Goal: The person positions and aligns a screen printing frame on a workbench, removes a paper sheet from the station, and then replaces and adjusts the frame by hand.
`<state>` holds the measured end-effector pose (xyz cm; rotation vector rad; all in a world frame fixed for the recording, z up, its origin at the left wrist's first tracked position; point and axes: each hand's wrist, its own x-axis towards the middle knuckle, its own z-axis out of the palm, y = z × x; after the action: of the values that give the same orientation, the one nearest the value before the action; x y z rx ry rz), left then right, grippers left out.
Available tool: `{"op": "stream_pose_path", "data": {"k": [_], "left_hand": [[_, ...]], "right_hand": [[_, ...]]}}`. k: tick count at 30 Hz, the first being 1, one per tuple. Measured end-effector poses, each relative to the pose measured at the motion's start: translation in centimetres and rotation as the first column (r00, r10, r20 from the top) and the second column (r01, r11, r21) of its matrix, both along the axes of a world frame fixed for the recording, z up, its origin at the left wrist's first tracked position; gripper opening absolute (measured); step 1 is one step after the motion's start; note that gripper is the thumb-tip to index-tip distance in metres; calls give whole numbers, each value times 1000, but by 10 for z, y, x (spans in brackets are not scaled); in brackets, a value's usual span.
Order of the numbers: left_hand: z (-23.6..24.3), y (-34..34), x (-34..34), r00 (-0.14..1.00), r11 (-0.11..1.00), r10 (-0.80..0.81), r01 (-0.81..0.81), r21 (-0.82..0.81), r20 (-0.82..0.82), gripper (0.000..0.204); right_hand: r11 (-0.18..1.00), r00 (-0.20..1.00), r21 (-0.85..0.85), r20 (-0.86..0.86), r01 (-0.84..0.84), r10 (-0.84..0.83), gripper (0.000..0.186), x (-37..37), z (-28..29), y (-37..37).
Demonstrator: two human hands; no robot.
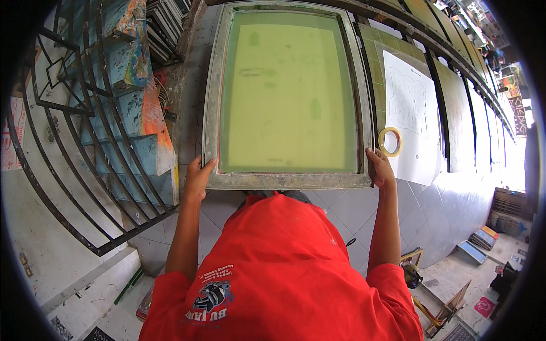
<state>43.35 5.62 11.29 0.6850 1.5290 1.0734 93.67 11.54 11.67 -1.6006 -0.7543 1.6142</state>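
A large screen printing frame (284, 181) with yellow-green mesh (290, 102) lies flat in front of me, its near edge close to my red shirt. Faint darker marks show on the mesh. My left hand (198, 177) grips the frame's near left corner, thumb on top and fingers at the outer side. At the near right corner, my right hand (380, 166) holds the frame in the same way. The fingers under the rim are partly hidden. Just beyond my right hand, a roll of yellowish tape (390, 142) rests on a white sheet with a line drawing (410, 108).
Left of me stands a black metal grille (102, 165) before paint-stained blue steps (122, 113). Several frames (165, 28) are stacked at the far left. A slatted rack with dark bars (443, 102) runs along the right. Frames and boards (475, 250) lie on the floor at lower right.
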Motion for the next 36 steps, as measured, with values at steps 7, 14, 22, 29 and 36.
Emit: {"op": "stream_pose_path", "data": {"k": [7,14,22,29,36], "left_hand": [[2,1,1,1000,1000,-6,6,-7,-10,30],[-3,-1,-2,1000,1000,5,-5,-30,26,30],[1,1,1,1000,1000,2,-2,-20,-13,28],[-4,0,-2,1000,1000,21,-21,-12,5,26],[-5,0,-1,1000,1000,22,-22,5,-18,22]], "right_hand": [[1000,1000,3,-11,10,-10,35,5,-9,0],[1000,1000,0,-15,22,-22,26,-7,3,0],[998,998,-15,37,53,-52,19,-12,14,0],[998,991,-33,120,58,-54,18,-17,23,1],[998,998,-56,66,28,-24,16,-3,4,0]]}}
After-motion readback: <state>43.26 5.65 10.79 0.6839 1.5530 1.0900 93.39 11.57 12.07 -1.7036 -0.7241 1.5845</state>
